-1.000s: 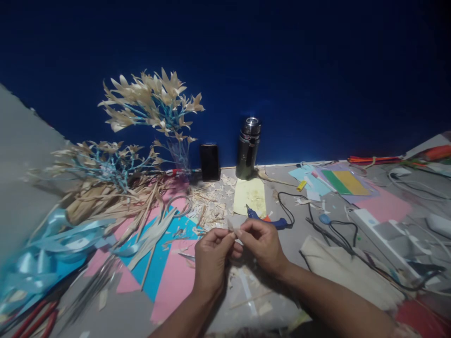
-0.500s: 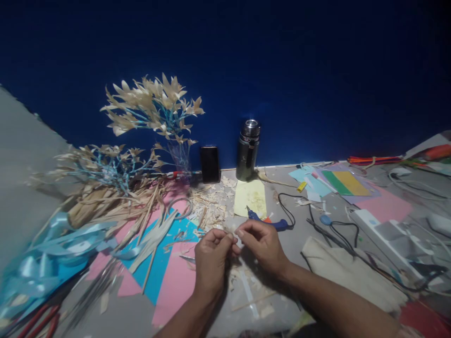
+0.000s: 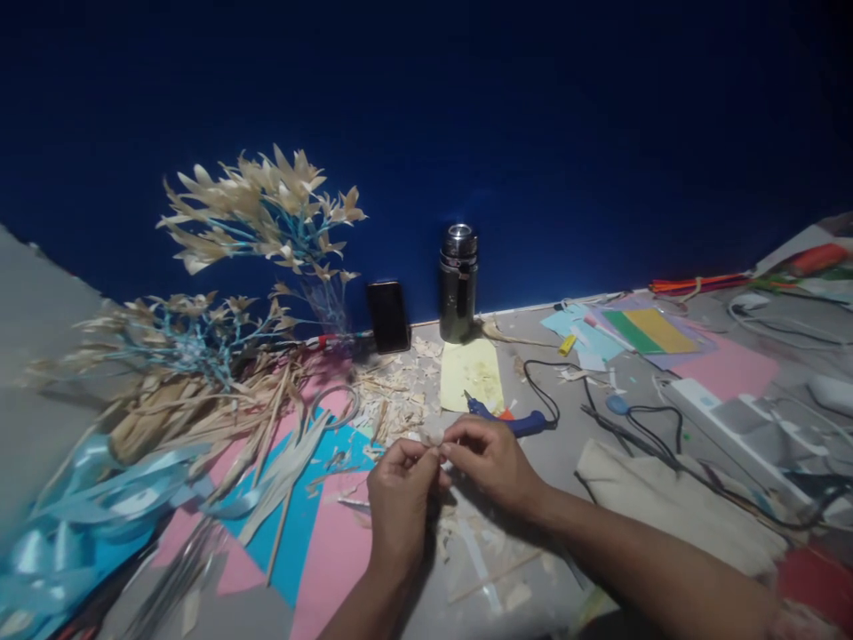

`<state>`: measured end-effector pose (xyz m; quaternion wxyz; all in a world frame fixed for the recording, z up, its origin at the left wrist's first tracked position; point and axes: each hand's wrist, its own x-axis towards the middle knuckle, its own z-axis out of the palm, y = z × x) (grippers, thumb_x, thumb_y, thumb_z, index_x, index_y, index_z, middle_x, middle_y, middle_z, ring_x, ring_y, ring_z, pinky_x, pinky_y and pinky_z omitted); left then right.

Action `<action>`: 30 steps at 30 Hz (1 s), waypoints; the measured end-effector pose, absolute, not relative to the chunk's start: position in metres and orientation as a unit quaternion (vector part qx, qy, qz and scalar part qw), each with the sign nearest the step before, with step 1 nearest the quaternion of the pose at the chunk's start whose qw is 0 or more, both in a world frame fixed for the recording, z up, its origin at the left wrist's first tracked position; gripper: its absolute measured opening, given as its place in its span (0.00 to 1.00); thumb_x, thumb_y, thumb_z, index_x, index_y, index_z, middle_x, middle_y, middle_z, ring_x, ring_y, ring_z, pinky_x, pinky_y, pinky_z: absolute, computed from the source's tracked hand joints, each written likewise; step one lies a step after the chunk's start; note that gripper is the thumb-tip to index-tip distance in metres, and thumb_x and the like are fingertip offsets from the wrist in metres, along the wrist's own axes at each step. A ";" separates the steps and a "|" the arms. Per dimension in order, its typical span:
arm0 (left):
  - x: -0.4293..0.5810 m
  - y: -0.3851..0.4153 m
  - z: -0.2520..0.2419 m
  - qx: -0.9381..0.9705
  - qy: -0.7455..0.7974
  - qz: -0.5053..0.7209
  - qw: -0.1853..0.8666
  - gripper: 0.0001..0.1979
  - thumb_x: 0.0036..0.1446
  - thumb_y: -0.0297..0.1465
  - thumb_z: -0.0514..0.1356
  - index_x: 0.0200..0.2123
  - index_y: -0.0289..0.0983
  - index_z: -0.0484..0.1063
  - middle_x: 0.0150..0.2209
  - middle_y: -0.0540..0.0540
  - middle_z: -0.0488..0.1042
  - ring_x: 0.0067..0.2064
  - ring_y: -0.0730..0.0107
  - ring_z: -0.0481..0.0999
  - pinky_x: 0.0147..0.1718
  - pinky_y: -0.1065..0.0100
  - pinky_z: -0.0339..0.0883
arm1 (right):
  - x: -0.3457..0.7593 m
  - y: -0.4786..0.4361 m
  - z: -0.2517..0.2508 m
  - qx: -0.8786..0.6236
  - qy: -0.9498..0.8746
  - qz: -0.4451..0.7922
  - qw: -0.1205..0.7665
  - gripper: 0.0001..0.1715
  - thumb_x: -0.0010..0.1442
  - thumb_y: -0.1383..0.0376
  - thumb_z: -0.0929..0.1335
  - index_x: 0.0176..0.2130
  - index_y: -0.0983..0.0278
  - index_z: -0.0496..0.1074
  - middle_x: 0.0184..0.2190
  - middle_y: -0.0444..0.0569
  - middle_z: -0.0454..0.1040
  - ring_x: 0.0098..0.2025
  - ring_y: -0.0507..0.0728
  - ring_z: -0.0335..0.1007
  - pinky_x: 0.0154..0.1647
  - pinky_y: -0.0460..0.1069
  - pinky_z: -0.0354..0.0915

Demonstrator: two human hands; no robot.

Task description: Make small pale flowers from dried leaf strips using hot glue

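"Between our left grip [image 3: 403, 489] and our right grip [image 3: 497, 462], what do we have?"

"A small pale piece [image 3: 434, 438], right where the fingertips of both come together. Each grip is drawn to a narrow pinch, thumb against fingers, with the piece caught between them (it is mostly hidden, so we cannot make out its shape)."

"What lies ahead of our grips?"

"Just past the right one we see the blue glue gun [image 3: 526, 424] on the counter [image 3: 558, 464], and behind it a yellow sheet [image 3: 472, 373]. Farther off, the dark flask [image 3: 458, 293] stands upright. Pale scraps [image 3: 396, 396] are scattered ahead of our left grip."

"And to either side?"

"Left of our left grip we have pink paper [image 3: 337, 542] and blue paper [image 3: 283, 533], with light-blue ribbon [image 3: 126, 498] well beyond. Right of our right grip, near the forearm, lies a cream cloth [image 3: 673, 489], with a white power strip [image 3: 729, 444] farther out."
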<state>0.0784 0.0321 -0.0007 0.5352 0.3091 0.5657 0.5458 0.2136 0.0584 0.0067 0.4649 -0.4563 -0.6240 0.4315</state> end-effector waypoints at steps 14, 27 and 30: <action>0.082 0.035 -0.001 0.355 0.582 0.535 0.498 0.11 0.48 0.36 0.70 0.27 0.34 0.79 0.22 0.46 0.78 0.25 0.69 0.75 0.25 0.72 0.68 | 0.213 0.060 -0.004 -0.475 -0.646 0.343 0.490 0.06 0.56 0.70 0.70 0.27 0.63 0.75 0.26 0.45 0.74 0.29 0.53 0.68 0.32 0.48 0.63; 0.068 0.042 0.003 0.440 0.603 0.489 0.451 0.09 0.48 0.34 0.67 0.22 0.36 0.75 0.19 0.47 0.75 0.22 0.71 0.71 0.23 0.72 0.63 | 0.214 0.057 0.001 -0.442 -0.663 0.361 0.484 0.08 0.57 0.70 0.68 0.29 0.64 0.78 0.29 0.48 0.77 0.34 0.56 0.73 0.37 0.50 0.65; 0.064 0.043 0.010 0.477 0.588 0.454 0.469 0.09 0.47 0.32 0.66 0.19 0.36 0.74 0.17 0.47 0.74 0.21 0.70 0.70 0.22 0.72 0.62 | 0.220 0.060 0.007 -0.425 -0.578 0.514 0.470 0.08 0.54 0.67 0.70 0.36 0.65 0.78 0.27 0.45 0.75 0.29 0.53 0.70 0.30 0.47 0.62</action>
